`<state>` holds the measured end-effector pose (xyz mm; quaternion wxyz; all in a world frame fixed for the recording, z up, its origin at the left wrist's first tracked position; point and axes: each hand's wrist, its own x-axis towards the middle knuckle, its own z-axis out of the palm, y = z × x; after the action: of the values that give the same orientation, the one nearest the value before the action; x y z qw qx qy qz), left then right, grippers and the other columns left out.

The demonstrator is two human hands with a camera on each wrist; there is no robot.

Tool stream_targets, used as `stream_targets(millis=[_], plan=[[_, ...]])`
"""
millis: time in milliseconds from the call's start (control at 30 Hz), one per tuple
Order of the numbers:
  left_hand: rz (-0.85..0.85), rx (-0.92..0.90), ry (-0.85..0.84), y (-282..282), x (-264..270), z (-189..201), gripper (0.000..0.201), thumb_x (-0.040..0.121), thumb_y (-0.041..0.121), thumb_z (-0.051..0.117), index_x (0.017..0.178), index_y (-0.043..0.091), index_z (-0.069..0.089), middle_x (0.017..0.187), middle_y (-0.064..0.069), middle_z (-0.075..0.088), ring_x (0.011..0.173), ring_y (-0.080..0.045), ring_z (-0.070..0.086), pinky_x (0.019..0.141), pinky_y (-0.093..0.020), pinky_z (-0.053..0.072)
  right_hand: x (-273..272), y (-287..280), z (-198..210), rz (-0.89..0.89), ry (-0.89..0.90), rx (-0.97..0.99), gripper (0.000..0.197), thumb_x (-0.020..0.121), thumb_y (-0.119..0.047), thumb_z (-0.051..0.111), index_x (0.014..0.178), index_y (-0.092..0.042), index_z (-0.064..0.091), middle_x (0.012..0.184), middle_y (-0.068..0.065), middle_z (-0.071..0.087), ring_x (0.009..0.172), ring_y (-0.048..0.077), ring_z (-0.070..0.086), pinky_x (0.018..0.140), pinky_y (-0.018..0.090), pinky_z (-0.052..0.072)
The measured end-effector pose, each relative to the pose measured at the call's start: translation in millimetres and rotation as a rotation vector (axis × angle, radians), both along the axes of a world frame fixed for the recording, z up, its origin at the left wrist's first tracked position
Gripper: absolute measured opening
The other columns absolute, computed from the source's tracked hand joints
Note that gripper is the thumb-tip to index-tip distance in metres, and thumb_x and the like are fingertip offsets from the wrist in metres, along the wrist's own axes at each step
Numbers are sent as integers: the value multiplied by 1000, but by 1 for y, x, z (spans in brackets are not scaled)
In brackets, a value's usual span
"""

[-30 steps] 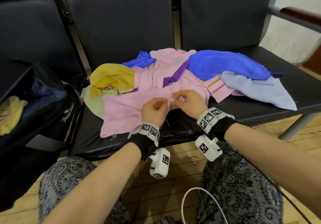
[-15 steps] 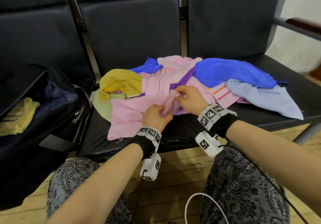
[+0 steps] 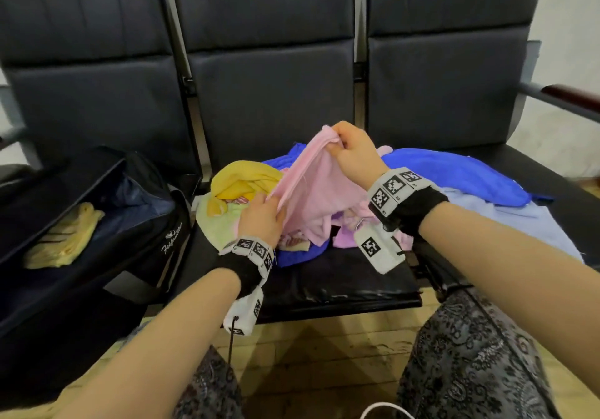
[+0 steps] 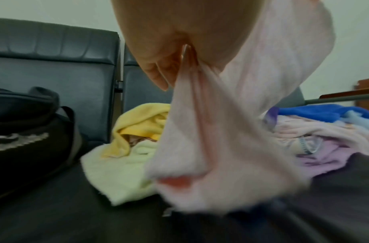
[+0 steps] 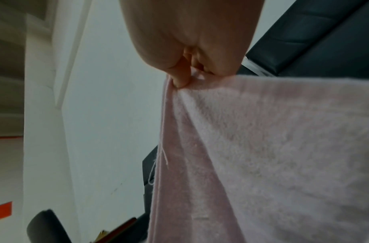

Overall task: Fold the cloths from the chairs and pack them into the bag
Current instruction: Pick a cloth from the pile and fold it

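Both hands lift a pink cloth off the pile on the middle chair seat.

The right hand [image 3: 352,155] pinches the pink cloth [image 3: 311,197] at its raised top corner, fingers [image 5: 180,78] clamped on the fabric; the left hand [image 3: 263,220] grips its lower edge, fingers [image 4: 158,74] curled round it. Yellow cloth [image 3: 243,181] and blue cloth [image 3: 454,171] lie on the seats behind. The open black bag [image 3: 136,223] sits on the left seat.
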<state>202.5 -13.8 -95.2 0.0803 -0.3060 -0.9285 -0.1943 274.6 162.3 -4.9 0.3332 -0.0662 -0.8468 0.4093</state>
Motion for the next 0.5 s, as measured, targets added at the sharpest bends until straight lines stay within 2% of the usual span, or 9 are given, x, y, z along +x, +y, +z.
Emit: stream_targets(millis=[100, 200, 267, 333, 367, 400, 500], plan=[[57, -108, -68, -20, -12, 4, 38, 99, 30, 40, 121, 3, 55, 119, -19, 46, 103, -38, 53, 86, -42, 43, -7, 1, 20, -27, 45, -25, 36, 98, -23, 49, 84, 10, 52, 68, -1, 46, 67, 11, 43, 62, 19, 34], [99, -190, -102, -41, -24, 9, 38, 96, 29, 45, 124, 4, 54, 123, -18, 44, 111, -35, 48, 92, -40, 39, -12, 3, 41, -65, 63, -78, 33, 97, -24, 51, 83, 5, 54, 66, -7, 45, 62, 6, 41, 59, 15, 34], [122, -168, -123, -53, -28, 14, 37, 96, 26, 46, 123, 3, 56, 126, -19, 43, 112, -35, 48, 92, -37, 39, -14, 8, 50, -93, 99, -118, 32, 96, -23, 53, 87, 8, 55, 70, -3, 50, 66, 8, 45, 65, 20, 38], [143, -138, -119, -63, -30, 19, 36, 94, 25, 49, 120, 0, 57, 124, -20, 44, 109, -36, 50, 87, -35, 40, -14, 15, 52, -125, 136, -158, 34, 95, -22, 54, 93, 12, 56, 79, 13, 58, 75, 15, 50, 71, 29, 42], [158, -120, -123, -67, -31, 23, 37, 93, 25, 52, 118, -1, 58, 122, -19, 46, 107, -36, 51, 85, -35, 40, -14, 19, 50, -148, 144, -169, 35, 95, -23, 53, 93, 11, 57, 83, 18, 60, 77, 17, 52, 72, 31, 44], [174, -100, -127, -71, -32, 26, 37, 92, 27, 55, 115, -2, 58, 118, -19, 48, 105, -37, 52, 83, -36, 41, -13, 23, 47, -179, 135, -173, 35, 95, -24, 53, 89, 10, 57, 82, 17, 60, 77, 17, 52, 71, 30, 43], [193, -41, -126, -80, -35, 34, 34, 89, 36, 58, 92, 2, 60, 89, -11, 55, 94, -33, 59, 75, -35, 42, -9, 40, 28, -291, 58, -186, 35, 97, -27, 49, 66, -10, 47, 65, -3, 46, 67, 14, 44, 61, 25, 35]])
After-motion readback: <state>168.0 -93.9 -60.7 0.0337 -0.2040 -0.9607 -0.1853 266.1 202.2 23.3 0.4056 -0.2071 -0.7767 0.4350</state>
